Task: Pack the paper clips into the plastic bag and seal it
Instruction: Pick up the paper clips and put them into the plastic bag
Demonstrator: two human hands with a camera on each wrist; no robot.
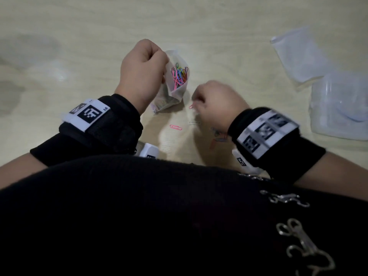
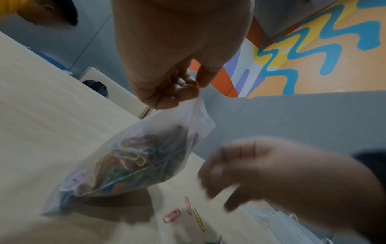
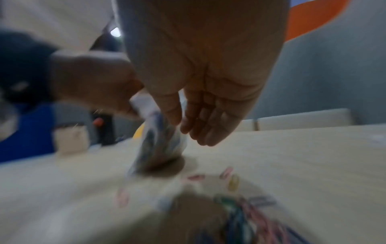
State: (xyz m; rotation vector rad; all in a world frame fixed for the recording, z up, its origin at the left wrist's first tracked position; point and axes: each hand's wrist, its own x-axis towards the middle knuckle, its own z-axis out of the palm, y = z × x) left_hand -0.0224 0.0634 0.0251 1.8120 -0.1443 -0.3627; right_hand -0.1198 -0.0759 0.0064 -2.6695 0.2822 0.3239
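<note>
We see one plastic bag (image 1: 177,80) standing near the middle of the pale wooden worktop (image 1: 219,26), its bottom resting on the wood and its mouth open upward, with a tangle of coloured paper clips (image 1: 179,75) inside, too many and too bunched to count. Our left hand (image 1: 142,73) pinches the bag's upper edge between thumb and curled fingers. Our right hand (image 1: 216,102) hovers just right of the bag, low over the worktop; it is blurred, with fingers bent downward, and whether it holds anything we cannot tell. Loose clips lie on the wood in front of the bag: from the head view we count two pink ones (image 1: 176,127) and one grey one (image 1: 194,122) clearly, plus a small cluster (image 1: 218,134) partly hidden under the right wrist. Far right of the bag lie one spare clear bag (image 1: 300,54) and one clear plastic box (image 1: 338,104). Beyond the worktop the left wrist view shows grey walls and a mural (image 2: 313,49) of orange, blue and yellow squiggles.
</note>
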